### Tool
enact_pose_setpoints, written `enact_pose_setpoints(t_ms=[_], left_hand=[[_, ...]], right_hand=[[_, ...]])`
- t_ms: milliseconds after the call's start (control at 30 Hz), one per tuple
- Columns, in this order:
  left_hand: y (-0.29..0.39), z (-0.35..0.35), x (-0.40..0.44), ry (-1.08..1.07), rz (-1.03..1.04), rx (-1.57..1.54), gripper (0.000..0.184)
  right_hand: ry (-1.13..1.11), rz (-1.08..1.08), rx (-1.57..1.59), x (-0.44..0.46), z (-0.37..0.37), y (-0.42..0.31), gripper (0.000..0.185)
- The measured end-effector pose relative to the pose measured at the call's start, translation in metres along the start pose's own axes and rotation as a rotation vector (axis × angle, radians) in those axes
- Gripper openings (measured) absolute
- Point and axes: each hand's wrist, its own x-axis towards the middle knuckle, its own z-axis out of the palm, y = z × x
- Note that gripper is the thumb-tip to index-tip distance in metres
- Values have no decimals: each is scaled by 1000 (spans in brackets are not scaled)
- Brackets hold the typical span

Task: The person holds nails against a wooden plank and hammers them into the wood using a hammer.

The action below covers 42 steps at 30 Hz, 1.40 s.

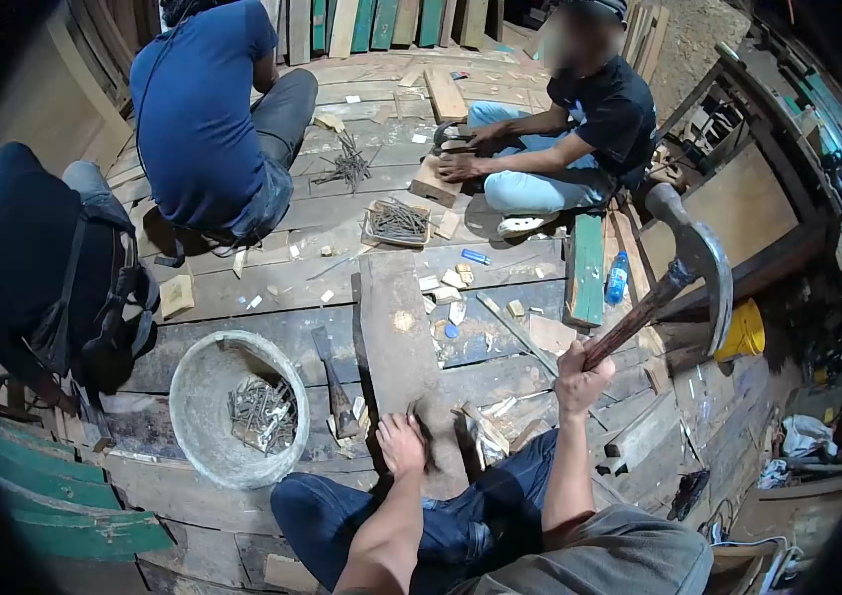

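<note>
Dark, worn wood fills the right hand [584, 379], its fingers closed tightly round the handle of a hammer [671, 278] raised on the right, its curved metal head uppermost. The left hand [401, 444] lies palm down on a thick board [396, 337], fingers slightly bent; whether they pinch anything, I cannot tell. That board runs from between the person's legs toward the far side.

Underneath is a plank floor [203, 347] strewn with wood scraps. At far left sits a person in a blue shirt [198, 119]; at far right, another in a black shirt [611, 134] has both hands at a wooden block [436, 181].

Near left, a bucket [188, 397] holds metal pieces, and a flat-bladed tool [337, 397] lies between it and the board, crowding that side. Beyond the board's far end stands a box of nails [371, 238]; rightward, a blue bottle [617, 280] lies beside green timber [585, 268].
</note>
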Motion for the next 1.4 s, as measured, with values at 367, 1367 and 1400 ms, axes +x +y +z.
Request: enact_pose_setpoints(t_ms=[367,1367,1400], left_hand=[[0,-1,2,30,24,-49,24],[4,-3,2,-29,-18,-7,26],[4,-5,2,-47,-23,-21,25]], right_hand=[[66,27,403,7,30,-16,28],[-752,582,-374,-166,36,91,28],[-799,666,-369,-146,39,67,32]])
